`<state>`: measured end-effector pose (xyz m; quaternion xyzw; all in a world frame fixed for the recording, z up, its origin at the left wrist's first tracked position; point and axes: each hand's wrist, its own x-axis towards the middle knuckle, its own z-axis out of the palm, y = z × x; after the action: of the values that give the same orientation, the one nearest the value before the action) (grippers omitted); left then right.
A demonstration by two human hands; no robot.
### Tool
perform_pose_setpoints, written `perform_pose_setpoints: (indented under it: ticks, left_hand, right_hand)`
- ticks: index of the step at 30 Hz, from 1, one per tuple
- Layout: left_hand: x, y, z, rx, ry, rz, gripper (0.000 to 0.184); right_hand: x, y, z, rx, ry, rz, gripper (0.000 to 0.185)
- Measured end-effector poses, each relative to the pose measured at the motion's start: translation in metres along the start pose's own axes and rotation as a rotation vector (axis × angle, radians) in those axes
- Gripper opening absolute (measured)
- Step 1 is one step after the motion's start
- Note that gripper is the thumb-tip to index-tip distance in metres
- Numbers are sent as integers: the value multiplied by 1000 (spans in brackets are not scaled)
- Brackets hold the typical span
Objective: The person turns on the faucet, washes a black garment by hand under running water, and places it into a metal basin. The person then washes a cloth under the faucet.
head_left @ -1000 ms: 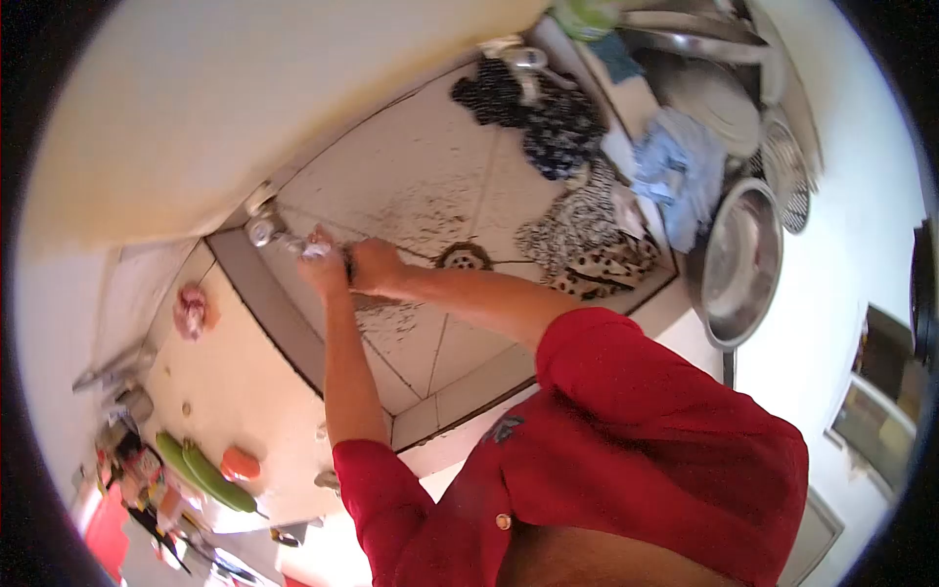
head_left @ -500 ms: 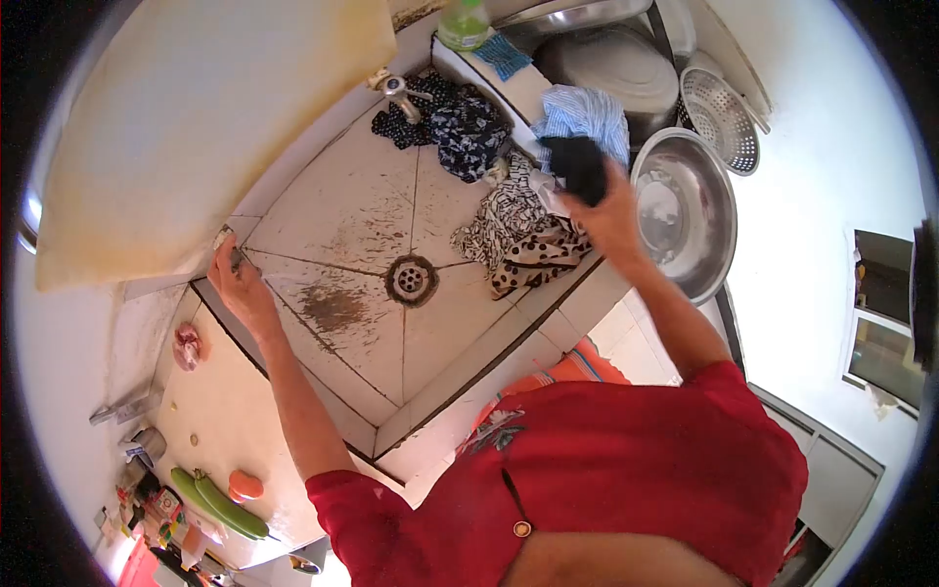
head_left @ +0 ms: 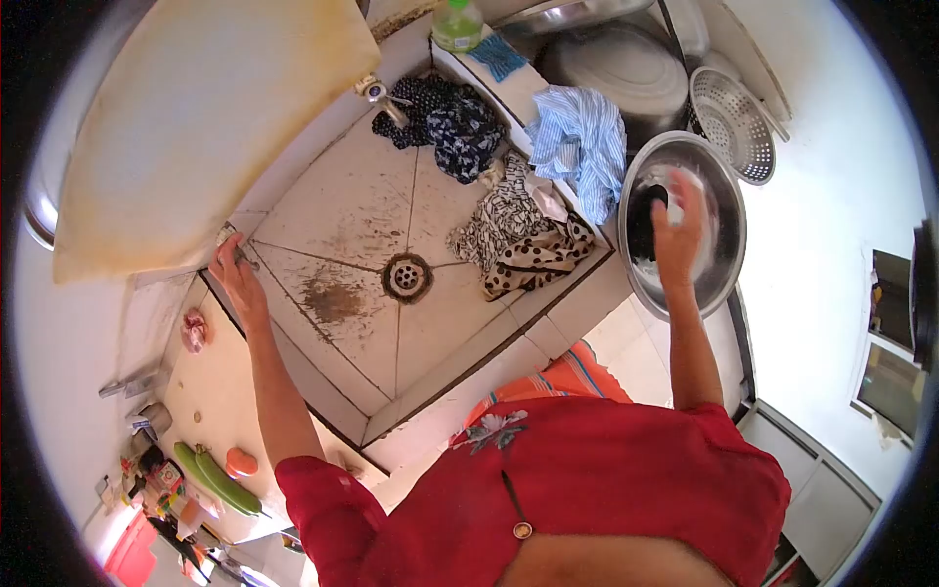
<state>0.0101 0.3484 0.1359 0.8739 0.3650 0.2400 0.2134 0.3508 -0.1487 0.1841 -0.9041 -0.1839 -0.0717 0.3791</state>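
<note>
My left hand [head_left: 236,276] is at the left corner of the tiled sink [head_left: 342,205], its fingers around a tap [head_left: 227,235]. Over the steel basin [head_left: 724,249] on the right is my right hand [head_left: 680,235], its fingers apart and slightly blurred. A black cloth [head_left: 643,223] lies in the basin beside that hand. Left of the basin sits a blue striped cloth [head_left: 587,142]. Inside the sink are dark patterned cloths [head_left: 465,137], a black-and-white cloth [head_left: 499,220] and a spotted cloth [head_left: 538,262].
A second tap [head_left: 377,93] is at the sink's back wall. A green bottle [head_left: 457,27] and blue scouring cloth [head_left: 497,59] stand on the ledge. A colander [head_left: 729,127] is behind the basin. Green vegetables [head_left: 217,479] lie on the left counter [head_left: 225,401].
My hands were together at the left tap, then parted. My right hand carried the black cloth rightward past the striped cloth and let it go in the basin. My left hand stayed at the tap.
</note>
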Motion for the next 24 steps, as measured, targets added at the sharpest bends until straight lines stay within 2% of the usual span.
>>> perform_pose_setpoints:
  ticks: [2, 3, 5, 7, 10, 13, 14, 17, 19, 20, 23, 24]
  left_hand:
    - [0, -1, 1, 5, -11, -3, 45]
    - [1, -3, 2, 5, -13, -14, 45]
    - [-1, -11, 5, 23, -6, -21, 45]
    - [0, -22, 5, 64, 15, -9, 45]
    - [-1, -17, 4, 36, 29, -3, 45]
    - [0, -10, 8, -110, 30, -82, 43]
    - [-1, 1, 6, -123, 35, -89, 43]
    - [-2, -9, 7, -69, 72, -7, 41]
    - [-2, -5, 8, -22, 98, 7, 41]
    - [-2, 1, 9, -25, 138, -62, 38]
    - [0, 4, 3, 119, 123, -59, 30]
    - [0, 1, 2, 151, 129, -64, 22]
  right_hand:
    - [-4, -30, 32, 293, -246, -54, 26]
    - [-7, -61, 54, 345, -492, 150, 30]
    - [-12, -38, 140, 110, -549, -143, 33]
    - [-15, 3, 242, -96, -245, -365, 37]
    - [-7, 14, 299, -409, -543, 60, 37]
    - [8, 9, 295, -436, -833, 71, 37]
    - [-2, 26, 306, -370, -544, -34, 30]
    - [9, 11, 271, -109, -781, 149, 26]
    - [-6, 6, 252, 109, -817, 369, 19]
    - [-15, -1, 244, 221, -829, 480, 16]
    - [-33, -55, 214, 604, -1011, 653, 14]
    - [-42, -77, 214, 697, -1027, 717, 11]
